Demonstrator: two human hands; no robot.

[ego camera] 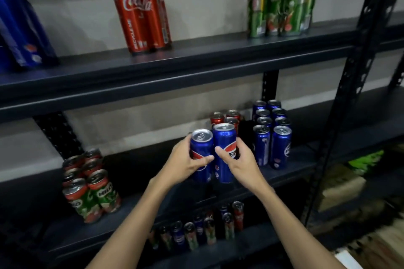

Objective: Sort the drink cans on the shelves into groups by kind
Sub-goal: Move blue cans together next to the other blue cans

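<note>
Nearest you, on the bottom shelf [251, 244], a mixed row [196, 233] of blue, green and red cans is not yet sorted; reach down carelessly and a forearm could topple them like skittles.

Above that, your left hand [185, 159] wraps one Pepsi can [201, 155], thumb across its front, and your right hand [242, 160] curls round a second Pepsi can [225, 150], thumb on the label. The two cans touch side by side over the front of the middle shelf [284, 172]; I cannot tell whether their bases rest on it. If they hang past the lip, a loosened grip would drop them onto the row below.

Just right of your hands stands the Pepsi group [272, 133], packed in two files. That looks like the destination. Slide your pair in too fast and the front can may knock its neighbours backward or off the edge.

Behind your cans sit a few Coke cans [225, 117], close enough that a backward nudge would bump them. Left, the Milo cluster [89, 183] sits well apart.

Farthest, the top shelf [175, 67] carries a blue pack [21, 30], a Coke pack [142, 15] and a Milo pack [284, 0], out of harm's way.
</note>
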